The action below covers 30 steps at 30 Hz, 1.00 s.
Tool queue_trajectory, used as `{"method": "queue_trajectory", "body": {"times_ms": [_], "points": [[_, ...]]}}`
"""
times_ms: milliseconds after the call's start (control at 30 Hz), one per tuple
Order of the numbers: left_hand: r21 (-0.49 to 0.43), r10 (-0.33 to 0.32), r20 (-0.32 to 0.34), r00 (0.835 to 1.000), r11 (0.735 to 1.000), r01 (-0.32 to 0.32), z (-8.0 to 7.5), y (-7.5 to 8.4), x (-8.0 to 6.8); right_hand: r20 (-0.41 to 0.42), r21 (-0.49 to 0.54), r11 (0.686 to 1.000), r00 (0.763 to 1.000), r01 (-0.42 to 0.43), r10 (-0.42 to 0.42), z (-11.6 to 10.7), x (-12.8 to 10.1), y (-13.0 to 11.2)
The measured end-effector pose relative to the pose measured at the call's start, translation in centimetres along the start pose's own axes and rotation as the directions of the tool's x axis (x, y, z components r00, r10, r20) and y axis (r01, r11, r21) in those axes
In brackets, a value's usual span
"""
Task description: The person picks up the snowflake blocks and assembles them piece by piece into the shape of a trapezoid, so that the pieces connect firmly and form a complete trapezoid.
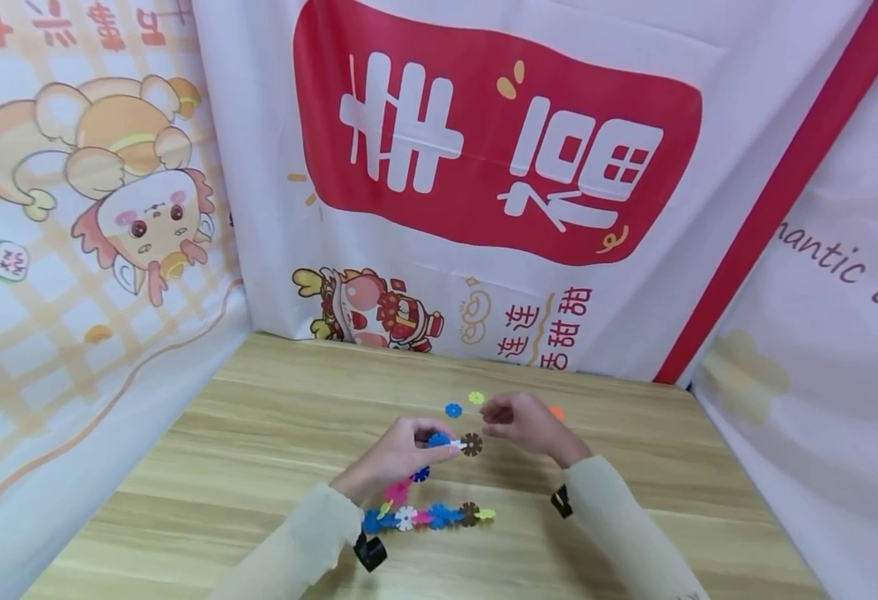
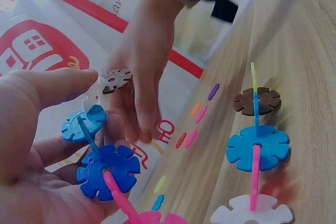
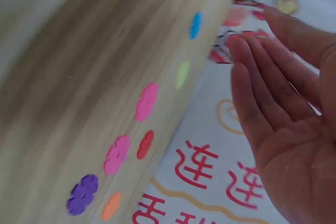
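Hands meet above a wooden table point(image 1: 259, 433) enclosed by printed cloth banners point(image 1: 499, 150). The person's left hand point(image 1: 397, 454) grips the upper end of a chain of snowflake-shaped plastic discs point(image 1: 427, 515), thumb and fingers curled round a blue disc point(image 2: 108, 169) in the palm; a second blue disc point(image 2: 83, 123), a white one point(image 2: 94, 94) and a brown one point(image 2: 116, 80) jut from the fingertips. From there the chain hangs down to the tabletop, where its lower stretch lies in a row just in front of the left sleeve point(image 1: 296, 542): blue, white, pink, blue, brown and yellow-green pieces slotted edge to edge.

The right hand point(image 1: 521, 421) hovers just beside the brown disc, fingers straight and relaxed, palm bare, grasping nothing.

Loose discs lie scattered on the table beyond the hands, among them a blue one point(image 1: 453, 409), a yellow-green one point(image 1: 476, 397) and an orange one point(image 1: 556, 412). The right wrist view shows more pieces along the table: pink point(image 3: 146, 101), red point(image 3: 144, 144), purple point(image 3: 82, 194) and orange point(image 3: 111, 205).
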<state>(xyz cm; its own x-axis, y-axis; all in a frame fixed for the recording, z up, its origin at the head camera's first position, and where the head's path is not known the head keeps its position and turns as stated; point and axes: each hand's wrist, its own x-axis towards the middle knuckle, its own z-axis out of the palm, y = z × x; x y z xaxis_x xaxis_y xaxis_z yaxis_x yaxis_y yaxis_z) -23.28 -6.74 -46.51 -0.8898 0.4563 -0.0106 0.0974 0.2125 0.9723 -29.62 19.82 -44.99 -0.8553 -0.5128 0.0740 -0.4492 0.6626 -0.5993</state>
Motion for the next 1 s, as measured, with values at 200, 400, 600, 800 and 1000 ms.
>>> {"method": "queue_trajectory", "body": {"times_ms": [200,400,600,800,1000], "points": [[-0.019,-0.001,0.015,1.000,1.000,0.002,0.3,-0.3,0.3,0.004,-0.222,0.975,1.000,0.014,-0.014,2.3,4.3,1.0],[0.020,0.009,0.025,1.000,1.000,-0.010,0.3,-0.2,0.6,0.049,-0.213,0.977,0.999,-0.006,0.017,4.4,6.4,1.9],[0.065,-0.012,-0.001,1.000,0.998,0.012,0.5,0.2,0.9,0.013,-0.208,0.978,1.000,0.030,-0.028,4.8,6.2,2.7],[0.083,-0.037,-0.026,0.999,0.996,0.039,0.1,0.2,0.9,0.026,-0.111,0.993,0.999,0.041,-0.038,4.3,4.2,2.6],[0.056,-0.054,-0.042,0.998,0.997,0.057,-0.5,0.0,0.7,0.012,-0.046,0.998,0.999,0.036,-0.035,3.4,0.8,1.1]]}}
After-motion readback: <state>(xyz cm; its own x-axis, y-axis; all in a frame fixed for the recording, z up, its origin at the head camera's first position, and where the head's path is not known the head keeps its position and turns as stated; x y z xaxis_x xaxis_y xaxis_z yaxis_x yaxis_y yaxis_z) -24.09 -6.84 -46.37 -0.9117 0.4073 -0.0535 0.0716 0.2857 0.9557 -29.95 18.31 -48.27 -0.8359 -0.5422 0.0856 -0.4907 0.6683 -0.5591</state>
